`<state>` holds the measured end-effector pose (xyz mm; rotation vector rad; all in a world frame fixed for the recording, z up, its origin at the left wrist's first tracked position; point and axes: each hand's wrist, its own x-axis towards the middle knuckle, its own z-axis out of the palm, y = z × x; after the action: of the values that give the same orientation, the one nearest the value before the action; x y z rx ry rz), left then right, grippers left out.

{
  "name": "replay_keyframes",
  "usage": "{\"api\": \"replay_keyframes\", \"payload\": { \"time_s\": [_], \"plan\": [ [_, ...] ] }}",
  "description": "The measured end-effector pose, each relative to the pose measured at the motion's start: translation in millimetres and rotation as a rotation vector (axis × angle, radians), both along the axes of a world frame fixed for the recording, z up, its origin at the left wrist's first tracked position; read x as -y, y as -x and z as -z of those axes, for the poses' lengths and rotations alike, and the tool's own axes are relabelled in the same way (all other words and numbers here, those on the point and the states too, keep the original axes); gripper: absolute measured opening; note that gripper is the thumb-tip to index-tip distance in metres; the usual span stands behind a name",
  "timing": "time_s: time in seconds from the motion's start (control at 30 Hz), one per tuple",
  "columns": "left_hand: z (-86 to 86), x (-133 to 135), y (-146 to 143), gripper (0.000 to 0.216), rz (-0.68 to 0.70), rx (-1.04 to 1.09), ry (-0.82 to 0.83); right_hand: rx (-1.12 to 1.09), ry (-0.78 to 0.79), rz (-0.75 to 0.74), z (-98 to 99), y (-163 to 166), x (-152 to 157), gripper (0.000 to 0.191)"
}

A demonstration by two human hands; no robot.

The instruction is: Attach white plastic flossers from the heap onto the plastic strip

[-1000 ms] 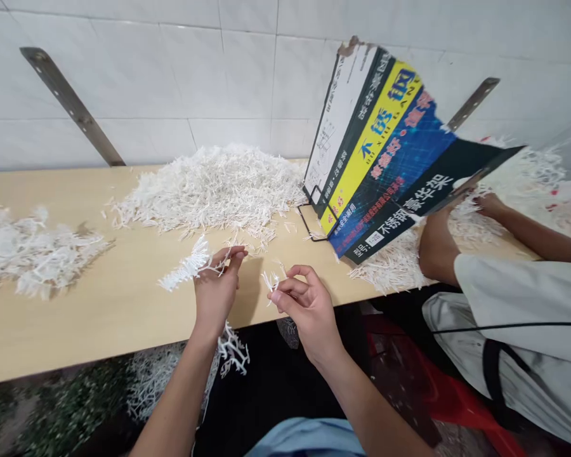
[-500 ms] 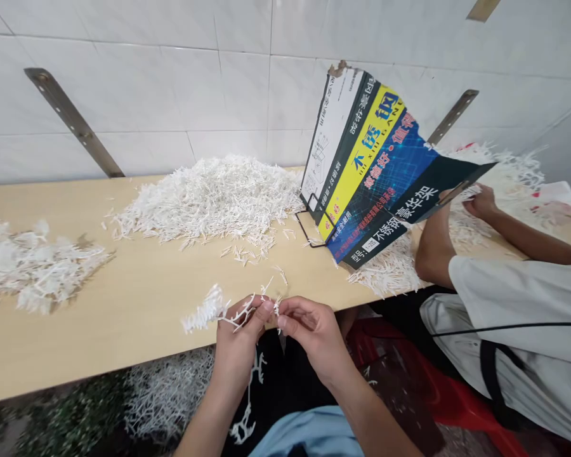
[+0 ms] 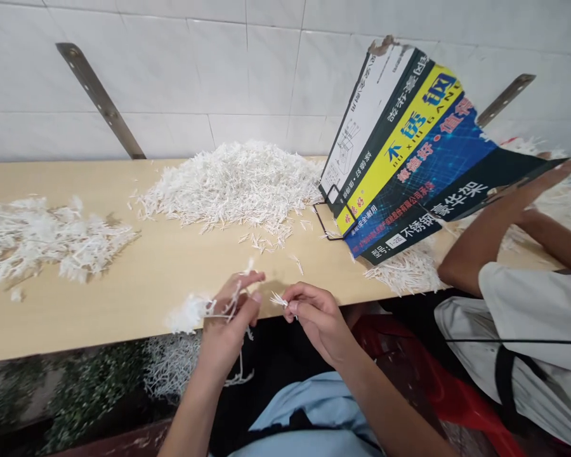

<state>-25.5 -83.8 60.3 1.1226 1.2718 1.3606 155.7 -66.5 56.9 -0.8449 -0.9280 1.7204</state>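
My left hand (image 3: 229, 322) is closed around a white plastic branch (image 3: 190, 312) with many small prongs, held at the front edge of the wooden table (image 3: 137, 279). My right hand (image 3: 314, 314) pinches a few small white pieces (image 3: 279, 300) just to the right of it. The two hands are a short gap apart. A bare part of the branch hangs below my left hand.
A large heap of white pieces (image 3: 240, 184) lies at the back of the table, and another pile (image 3: 38, 238) on the left. A printed cardboard box (image 3: 409, 152) leans at the right. A co-worker's arms (image 3: 495, 228) reach under it. More white branches (image 3: 171, 365) lie below the table.
My hands have come apart: the right one has pulled a few white pieces off the branch. The view has shifted, and the co-worker's hand has lifted beside the box.
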Motion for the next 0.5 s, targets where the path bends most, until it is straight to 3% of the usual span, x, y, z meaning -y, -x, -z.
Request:
{"api": "replay_keyframes", "payload": {
  "time_s": [0.1,0.23,0.33,0.4,0.5],
  "plan": [
    [1.8,5.1,-9.4,0.033,0.212,-0.080,-0.098,0.028,-0.013,0.025,-1.1,-1.9,-4.5,0.005],
    [0.6,-0.3,-23.5,0.014,0.167,-0.247,-0.244,0.132,-0.045,0.016,3.6,-6.8,-1.3,0.011],
    [2.1,-0.2,-27.9,0.014,0.113,-0.402,-0.275,0.235,-0.088,-0.041,10.0,-10.2,3.2,0.018],
    [6.8,3.0,-22.9,0.023,0.140,-0.525,-0.255,0.399,-0.227,-0.070,14.7,-16.0,2.6,0.015],
    [14.9,8.6,2.0,0.034,0.227,-0.656,-0.198,0.778,-0.668,0.093,18.2,-40.7,-10.9,0.019]
  ]
}}
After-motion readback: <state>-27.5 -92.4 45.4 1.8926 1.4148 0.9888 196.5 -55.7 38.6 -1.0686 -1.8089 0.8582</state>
